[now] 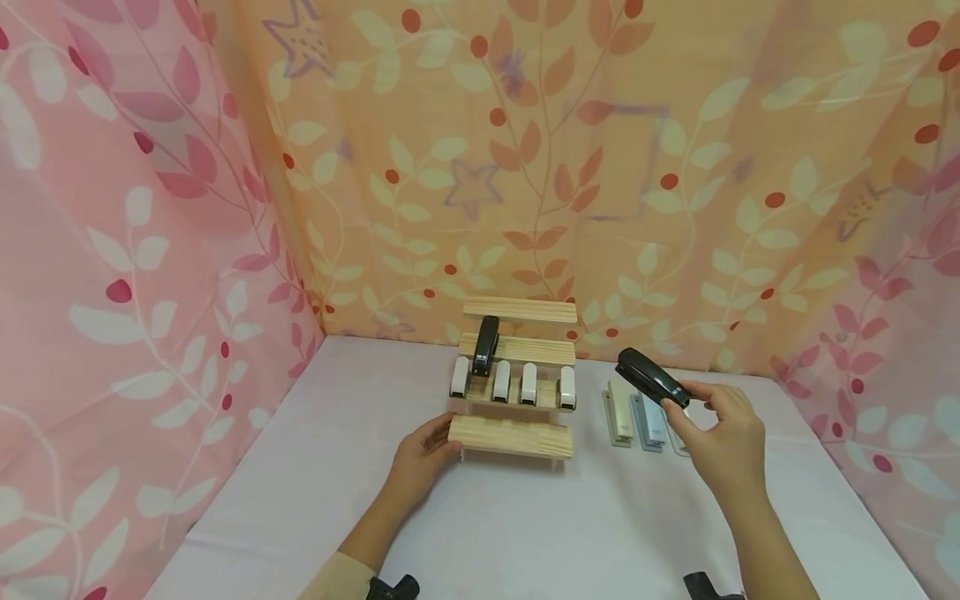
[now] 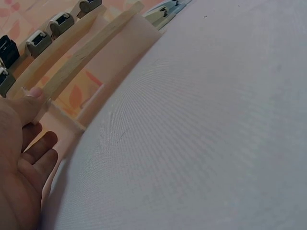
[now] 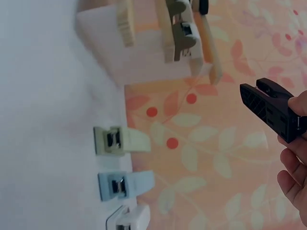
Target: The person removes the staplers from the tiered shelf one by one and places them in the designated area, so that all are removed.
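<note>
A stepped wooden rack (image 1: 512,437) stands on the table. My left hand (image 1: 422,458) grips the left end of its lowest board, with the thumb (image 2: 34,92) on the board's end and the other fingers curled below. The right hand (image 1: 723,437) holds a black stapler (image 1: 651,377) by one end, raised to the right of the rack. Beneath it, a cream stapler (image 1: 619,414), a light blue stapler (image 1: 648,422) and a white stapler (image 3: 136,219) rest on the table. The white one is mostly hidden by my right hand in the head view.
Several white staplers (image 1: 528,384) sit in a row on the rack's second tier. Another black stapler (image 1: 486,344) stands on the tier above, toward the left. Wooden boards form the top tier (image 1: 519,310). Patterned curtains (image 1: 420,208) hang behind the white-covered table (image 1: 315,467).
</note>
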`<state>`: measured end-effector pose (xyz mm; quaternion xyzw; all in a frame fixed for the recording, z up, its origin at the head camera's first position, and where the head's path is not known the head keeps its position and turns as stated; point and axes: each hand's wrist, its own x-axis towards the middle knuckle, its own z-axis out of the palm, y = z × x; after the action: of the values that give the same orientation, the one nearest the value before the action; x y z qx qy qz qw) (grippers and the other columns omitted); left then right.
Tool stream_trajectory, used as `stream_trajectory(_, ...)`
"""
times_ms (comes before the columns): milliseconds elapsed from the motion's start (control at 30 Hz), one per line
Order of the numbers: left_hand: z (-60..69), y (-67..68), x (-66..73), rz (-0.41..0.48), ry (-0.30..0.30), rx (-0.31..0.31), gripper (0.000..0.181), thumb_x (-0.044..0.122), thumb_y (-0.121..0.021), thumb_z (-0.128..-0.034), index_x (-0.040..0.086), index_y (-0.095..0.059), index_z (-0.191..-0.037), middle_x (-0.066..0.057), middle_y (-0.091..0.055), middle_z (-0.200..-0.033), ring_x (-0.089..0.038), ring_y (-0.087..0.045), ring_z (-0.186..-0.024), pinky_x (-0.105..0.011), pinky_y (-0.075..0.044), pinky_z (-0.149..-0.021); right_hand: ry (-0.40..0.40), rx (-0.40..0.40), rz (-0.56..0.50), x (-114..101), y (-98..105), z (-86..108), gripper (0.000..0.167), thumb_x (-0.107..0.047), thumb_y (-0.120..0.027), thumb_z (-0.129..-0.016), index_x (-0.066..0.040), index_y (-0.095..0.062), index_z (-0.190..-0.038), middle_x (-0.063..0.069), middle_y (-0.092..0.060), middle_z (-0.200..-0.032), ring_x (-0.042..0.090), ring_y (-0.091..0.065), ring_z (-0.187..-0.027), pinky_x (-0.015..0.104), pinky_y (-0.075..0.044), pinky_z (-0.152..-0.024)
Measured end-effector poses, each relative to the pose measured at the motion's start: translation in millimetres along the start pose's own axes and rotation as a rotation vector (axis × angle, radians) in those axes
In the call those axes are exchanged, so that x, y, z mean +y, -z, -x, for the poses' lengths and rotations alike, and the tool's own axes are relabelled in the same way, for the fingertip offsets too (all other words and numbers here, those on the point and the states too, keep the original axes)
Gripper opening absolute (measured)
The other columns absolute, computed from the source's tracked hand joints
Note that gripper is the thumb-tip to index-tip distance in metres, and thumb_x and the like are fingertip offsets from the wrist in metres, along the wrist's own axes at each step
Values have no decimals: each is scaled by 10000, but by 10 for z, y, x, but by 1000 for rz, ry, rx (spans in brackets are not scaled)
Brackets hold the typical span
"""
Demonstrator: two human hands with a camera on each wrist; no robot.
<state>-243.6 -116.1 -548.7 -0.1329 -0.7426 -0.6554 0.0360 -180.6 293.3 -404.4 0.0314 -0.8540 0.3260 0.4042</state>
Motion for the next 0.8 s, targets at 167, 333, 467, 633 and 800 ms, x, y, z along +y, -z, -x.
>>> stream_trajectory(167,-8,4,11,-4,-19,-11,625,214,-786,-905,38,-552,-1457,-153,-591,-1451,-313,-585,-1326,-233,-526,-1061,2,47,14,140,60,49,376,-12,-905,-738,1,-756,-1082,137,-738,-988,-31,-470,-941,100,-367,-792)
stream_trajectory(333,2,13,25,-17,0,4,621,244,-794,-895,73,-572,-1448,-123,-602,-1446,-290,-591,-1322,-235,-527,-1061,-28,77,28,261,111,52,371,-11,-894,-747,13,-755,-1090,159,-737,-996,-65,-453,-937,82,-357,-788)
stream_trajectory(467,12,22,31,-17,6,11,621,251,-803,-885,90,-581,-1443,-110,-611,-1436,-280,-595,-1320,-241,-529,-1059,-67,107,48,363,160,47,363,-25,-887,-764,20,-752,-1098,172,-730,-1010,-100,-443,-944,69,-367,-797)
stream_trajectory(633,12,16,38,-7,5,2,618,257,-800,-890,99,-580,-1445,-100,-606,-1444,-274,-585,-1331,-240,-523,-1066,-136,151,59,525,216,35,352,-70,-877,-798,23,-748,-1112,182,-733,-1057,-131,-438,-934,74,-370,-796)
stream_trajectory(800,4,4,27,-18,18,3,620,255,-801,-885,106,-580,-1445,-99,-609,-1439,-266,-587,-1330,-230,-526,-1058,-252,178,74,739,221,58,337,-153,-861,-839,-14,-763,-1129,155,-739,-1062,-135,-436,-871,96,-364,-738)
